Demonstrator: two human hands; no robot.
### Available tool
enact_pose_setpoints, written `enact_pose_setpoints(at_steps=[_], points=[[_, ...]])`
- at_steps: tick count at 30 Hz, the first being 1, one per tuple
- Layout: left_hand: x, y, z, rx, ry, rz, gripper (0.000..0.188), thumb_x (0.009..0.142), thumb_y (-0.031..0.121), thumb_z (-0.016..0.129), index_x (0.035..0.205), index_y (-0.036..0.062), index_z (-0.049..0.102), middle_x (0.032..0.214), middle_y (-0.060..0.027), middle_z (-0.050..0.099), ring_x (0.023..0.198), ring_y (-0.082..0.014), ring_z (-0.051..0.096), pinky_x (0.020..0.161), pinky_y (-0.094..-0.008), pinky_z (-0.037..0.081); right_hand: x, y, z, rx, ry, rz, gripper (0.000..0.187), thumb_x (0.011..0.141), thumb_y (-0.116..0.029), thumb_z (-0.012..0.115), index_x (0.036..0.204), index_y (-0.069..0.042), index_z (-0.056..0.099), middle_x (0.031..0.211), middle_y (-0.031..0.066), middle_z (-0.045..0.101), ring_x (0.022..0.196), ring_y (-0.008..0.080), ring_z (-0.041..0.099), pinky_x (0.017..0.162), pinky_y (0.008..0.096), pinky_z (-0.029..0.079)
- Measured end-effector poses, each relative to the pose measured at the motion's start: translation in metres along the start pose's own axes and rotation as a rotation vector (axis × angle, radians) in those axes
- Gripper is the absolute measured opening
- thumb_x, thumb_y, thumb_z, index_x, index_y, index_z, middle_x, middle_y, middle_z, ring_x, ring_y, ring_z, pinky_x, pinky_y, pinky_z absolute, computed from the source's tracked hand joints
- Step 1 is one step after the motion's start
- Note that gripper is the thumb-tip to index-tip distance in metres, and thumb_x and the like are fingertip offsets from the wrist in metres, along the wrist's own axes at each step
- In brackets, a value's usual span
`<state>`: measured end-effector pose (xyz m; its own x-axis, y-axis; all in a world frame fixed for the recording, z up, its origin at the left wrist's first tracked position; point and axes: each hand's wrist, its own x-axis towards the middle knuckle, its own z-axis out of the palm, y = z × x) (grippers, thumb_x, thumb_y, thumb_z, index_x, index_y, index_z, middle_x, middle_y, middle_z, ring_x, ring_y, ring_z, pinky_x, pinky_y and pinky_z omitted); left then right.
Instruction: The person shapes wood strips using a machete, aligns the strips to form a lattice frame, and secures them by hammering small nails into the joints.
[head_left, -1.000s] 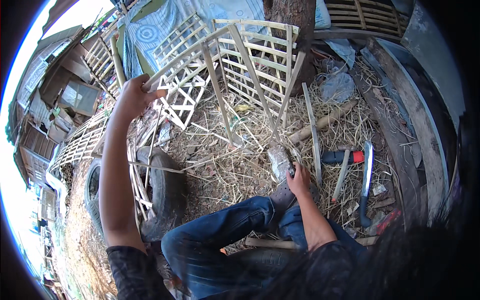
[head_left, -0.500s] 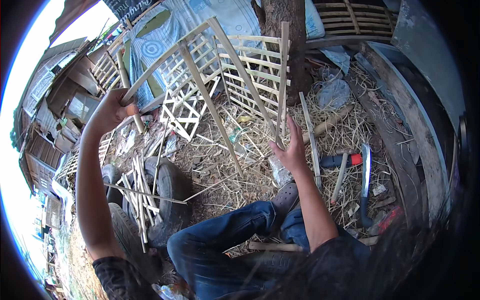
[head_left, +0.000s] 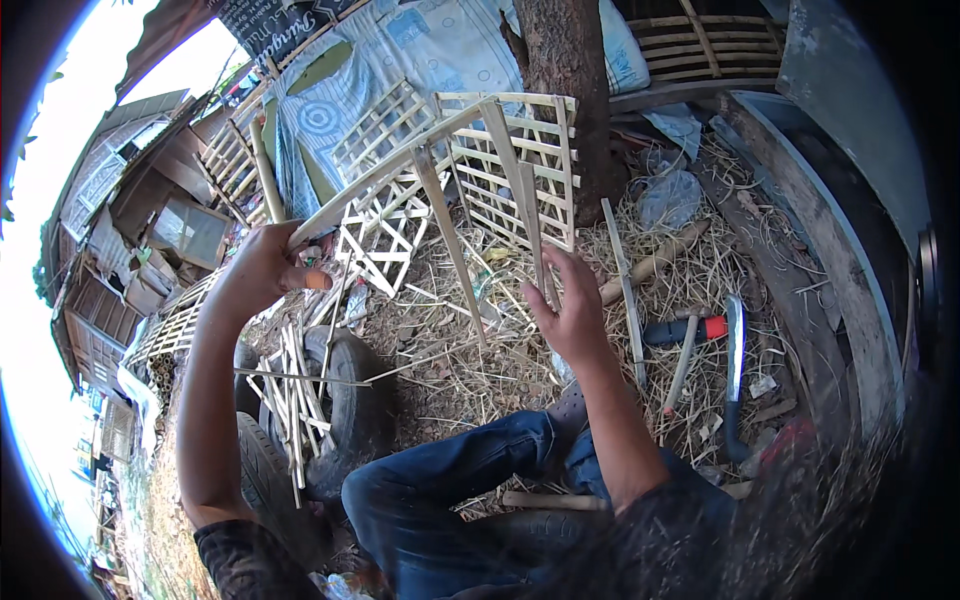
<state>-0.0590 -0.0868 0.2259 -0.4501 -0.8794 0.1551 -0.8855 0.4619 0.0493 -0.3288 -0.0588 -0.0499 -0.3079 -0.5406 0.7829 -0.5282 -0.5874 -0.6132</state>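
Observation:
My left hand [head_left: 262, 272] is closed round the near left end of a long bamboo slat frame [head_left: 385, 178], held up in front of me. From its top bar, one slat [head_left: 450, 232] slants down with its lower end free. Another slat [head_left: 507, 155] runs from the far corner down toward my right hand [head_left: 572, 308]. The thumb and fingers of that hand are round the lower end of this slat, with a shorter piece overlapping it. Behind the frame, a bamboo lattice panel [head_left: 510, 150] leans by the tree trunk, and a smaller lattice [head_left: 385, 235] stands left of it.
Cut bamboo strips [head_left: 292, 385] lie across old tyres [head_left: 355, 400] at the left. On the right, a long curved blade with a dark handle [head_left: 735, 360] rests on shavings, beside a black-and-red tool [head_left: 680, 330]. A tree trunk [head_left: 567, 60] rises behind; wooden planks [head_left: 815, 230] border the right.
The frame has come lower and swung right, its far corner dropping. My left hand has moved right and down with it. The right hand's fingers have drawn in round the slat's end.

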Motion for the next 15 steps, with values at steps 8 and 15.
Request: enact_pose_setpoints(at_steps=[8, 15], points=[[-0.036, 0.020, 0.029, 0.100, -0.056, -0.048, 0.075, 0.058, 0.055, 0.079, 0.097, -0.0053, 0.059, 0.060, -0.0139, 0.047, 0.056, -0.0273, 0.051, 0.057, -0.0423, 0.041, -0.004, -0.014, 0.009, -0.041, 0.061, -0.098, 0.015, 0.086, -0.013, 0.067, 0.100, -0.007, 0.062, 0.080, 0.0074, 0.061, 0.075, 0.0262, 0.060, 0.071, 0.0385, 0.045], [-0.062, 0.012, 0.047, -0.094, -0.067, -0.079, 0.070, 0.056, 0.054, 0.082, 0.086, -0.0021, 0.051, 0.057, -0.0140, 0.041, 0.057, -0.0358, 0.037, 0.056, -0.0425, 0.039, -0.020, -0.011, 0.015, -0.158, 0.119, -0.128, 0.018, 0.083, -0.016, 0.071, 0.099, -0.010, 0.067, 0.100, 0.0080, 0.053, 0.094, 0.0271, 0.052, 0.077, 0.0411, 0.043]])
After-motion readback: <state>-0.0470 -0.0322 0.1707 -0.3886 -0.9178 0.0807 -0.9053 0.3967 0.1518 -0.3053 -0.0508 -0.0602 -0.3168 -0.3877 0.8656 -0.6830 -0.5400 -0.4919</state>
